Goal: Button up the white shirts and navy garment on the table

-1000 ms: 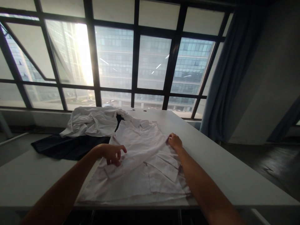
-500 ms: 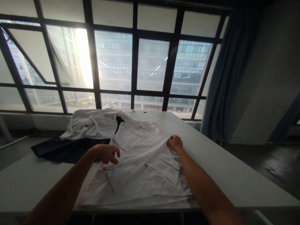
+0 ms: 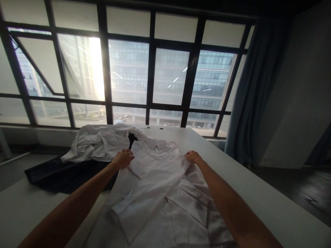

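Note:
A white long-sleeved shirt lies spread on the white table, collar at the far end and sleeves folded in across its body. My left hand is at the shirt's left edge below the shoulder, fingers closed on the cloth. On the opposite edge, my right hand pinches the fabric at about the same height. Wrinkles run across the shirt between the two hands. Its near end reaches the bottom of the view.
Left of the shirt, a crumpled white garment lies partly over a dark cloth. The white table extends to the right and toward the windows. A blue curtain hangs at the right.
My left hand has moved forward from above the shirt to its left edge, and its fingers have closed. My right hand stays on the right edge. The view has shifted slightly.

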Action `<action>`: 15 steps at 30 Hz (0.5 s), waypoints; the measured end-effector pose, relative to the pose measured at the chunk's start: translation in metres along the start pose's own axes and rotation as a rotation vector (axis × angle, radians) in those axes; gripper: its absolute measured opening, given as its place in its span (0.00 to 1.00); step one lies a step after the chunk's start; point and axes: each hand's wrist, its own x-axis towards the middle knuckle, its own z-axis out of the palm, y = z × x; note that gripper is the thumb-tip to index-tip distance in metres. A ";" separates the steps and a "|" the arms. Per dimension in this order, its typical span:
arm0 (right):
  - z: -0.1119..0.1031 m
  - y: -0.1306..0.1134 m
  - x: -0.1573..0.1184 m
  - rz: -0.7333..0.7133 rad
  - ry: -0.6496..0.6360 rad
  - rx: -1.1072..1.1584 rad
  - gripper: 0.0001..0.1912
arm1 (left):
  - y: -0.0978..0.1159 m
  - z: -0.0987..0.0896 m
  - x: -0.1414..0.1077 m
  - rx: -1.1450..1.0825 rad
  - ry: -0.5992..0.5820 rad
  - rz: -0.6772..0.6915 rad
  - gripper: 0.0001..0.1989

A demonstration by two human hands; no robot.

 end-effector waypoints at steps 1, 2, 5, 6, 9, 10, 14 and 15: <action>0.003 -0.003 0.004 -0.019 -0.028 0.013 0.11 | -0.007 0.004 0.010 0.006 0.008 -0.055 0.17; 0.005 -0.005 0.007 -0.033 -0.063 0.022 0.11 | -0.014 0.008 0.020 -0.004 0.003 -0.113 0.18; 0.008 -0.006 0.017 -0.073 -0.153 0.088 0.10 | -0.035 0.018 0.048 -0.084 -0.020 -0.247 0.21; 0.007 -0.004 0.021 -0.076 -0.161 0.112 0.11 | -0.041 0.020 0.056 -0.111 -0.019 -0.276 0.21; 0.002 0.002 0.031 0.015 -0.257 0.112 0.17 | -0.054 0.025 0.079 -0.165 -0.023 -0.324 0.17; 0.000 0.003 0.035 0.066 -0.341 0.082 0.18 | -0.055 0.026 0.086 -0.176 -0.035 -0.328 0.16; -0.005 -0.001 0.054 0.156 -0.593 0.028 0.24 | -0.052 0.031 0.111 -0.224 -0.060 -0.287 0.17; -0.003 -0.005 0.060 0.151 -0.584 0.059 0.25 | -0.050 0.032 0.117 -0.233 -0.056 -0.285 0.16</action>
